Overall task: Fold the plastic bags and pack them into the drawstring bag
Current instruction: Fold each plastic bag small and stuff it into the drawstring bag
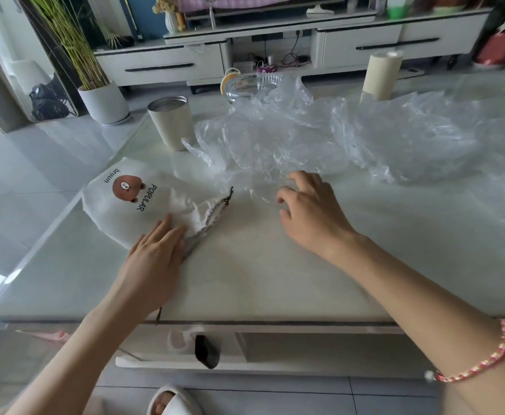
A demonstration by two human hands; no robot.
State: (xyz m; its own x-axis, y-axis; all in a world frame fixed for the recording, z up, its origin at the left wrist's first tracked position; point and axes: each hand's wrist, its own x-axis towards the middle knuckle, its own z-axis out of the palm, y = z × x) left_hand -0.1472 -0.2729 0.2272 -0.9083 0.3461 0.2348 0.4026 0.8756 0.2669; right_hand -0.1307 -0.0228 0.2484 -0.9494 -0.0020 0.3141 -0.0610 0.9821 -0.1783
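A white drawstring bag with a brown bear print and the word POPULAR lies flat on the left of the table, its gathered mouth and dark cord pointing right. My left hand rests flat on the bag's near edge, fingers straight. A heap of clear crumpled plastic bags covers the middle and right of the table. My right hand hovers at the near edge of that plastic, fingers loosely curved and spread, touching or just above the film; it grips nothing that I can see.
A beige tumbler stands behind the drawstring bag. A glass bowl and a cream paper roll stand at the back. The table's front edge runs below my arms, with a shelf under it.
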